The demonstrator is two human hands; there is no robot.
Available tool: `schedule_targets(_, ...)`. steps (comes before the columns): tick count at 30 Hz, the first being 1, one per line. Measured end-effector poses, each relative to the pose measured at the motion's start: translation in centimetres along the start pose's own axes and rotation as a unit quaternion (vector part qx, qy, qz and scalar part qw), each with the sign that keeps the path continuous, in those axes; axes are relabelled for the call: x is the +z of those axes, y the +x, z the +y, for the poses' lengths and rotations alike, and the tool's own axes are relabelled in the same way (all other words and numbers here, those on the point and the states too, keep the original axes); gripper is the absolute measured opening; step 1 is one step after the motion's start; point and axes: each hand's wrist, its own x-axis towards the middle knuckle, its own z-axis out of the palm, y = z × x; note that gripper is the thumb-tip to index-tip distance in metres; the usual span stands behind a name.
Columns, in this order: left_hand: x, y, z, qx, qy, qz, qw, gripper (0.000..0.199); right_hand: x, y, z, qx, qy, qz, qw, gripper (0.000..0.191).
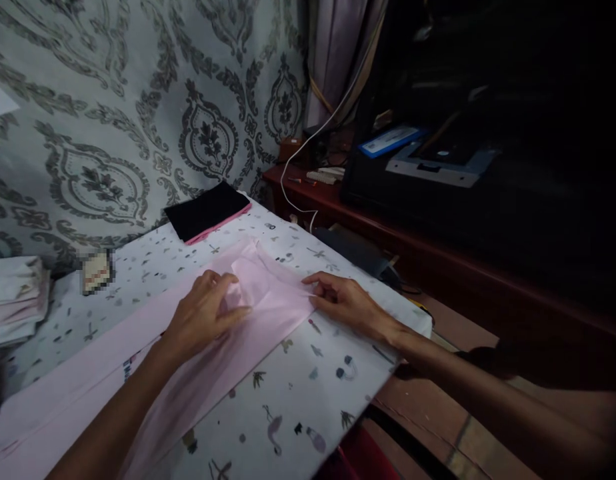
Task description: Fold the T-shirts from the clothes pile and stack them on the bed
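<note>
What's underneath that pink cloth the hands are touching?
A white printed table cover shows along the near edge of the pink cloth, which lies across it. Anything directly beneath the cloth is covered, so I can't tell whether something else is there.

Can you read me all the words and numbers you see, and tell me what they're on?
There are none I can read.
Pink cloth: a bit of dark print, too small and blurred to read.
Small beige item: pixelated, so any writing can't be read.
Blue-edged flat item: too blurred to read.
</note>
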Motion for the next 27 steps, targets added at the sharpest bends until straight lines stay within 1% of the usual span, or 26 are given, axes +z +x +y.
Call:
schedule_targets(2,0.0,-0.9,-0.6,0.0,0.047,-0.002,0.999,0.025,0.0,0.0,0.0,0.0,0.001,0.001,1.0,0.033)
schedule_targets(5,-0.2,-0.9,-3.1,-0.057,0.054,0.02,0.997,0.013,0.1,0.0,0.2,0.001,0.005,0.003,1.0,0.032)
schedule_targets(7,-0.5,-0.8,-4.7,-0.107,0.05,0.035,0.992,0.014,0.3,0.1,0.4,0.001,0.012,0.005,1.0,0.032)
schedule_targets(9,-0.7,-0.8,-5.3,-0.13,0.048,0.043,0.989,0.021,0.4,0.1,0.5,0.002,0.023,0.005,1.0,0.031)
schedule_targets(11,-0.5,-0.8,-4.8,-0.13,0.051,0.037,0.989,0.023,0.4,0.1,0.5,0.002,0.033,0.004,0.999,0.031)
schedule_targets(15,0.1,-0.5,-2.7,-0.129,0.079,0.002,0.988,0.029,0.2,-0.1,-0.1,0.007,0.056,0.004,0.998,0.031)
schedule_targets(17,0.3,-0.1,-2.2,-0.134,0.092,-0.013,0.987,0.028,0.1,-0.1,-0.4,0.014,0.068,-0.001,0.998,0.031)
schedule_targets(20,0.5,0.4,-2.5,-0.12,0.088,-0.02,0.989,0.024,-0.1,-0.2,-0.4,0.019,0.075,-0.001,0.997,0.032)
schedule_targets(23,0.7,0.6,-2.9,-0.097,0.07,0.013,0.993,0.025,0.0,-0.3,-0.3,0.013,0.064,0.009,0.998,0.032)
schedule_targets(25,0.7,0.5,-3.0,-0.098,0.076,0.026,0.992,0.025,0.0,-0.3,-0.1,0.007,0.055,0.014,0.998,0.032)
schedule_targets(27,0.6,0.5,-3.0,-0.105,0.09,0.013,0.99,0.026,0.1,-0.2,0.0,0.003,0.053,0.018,0.998,0.031)
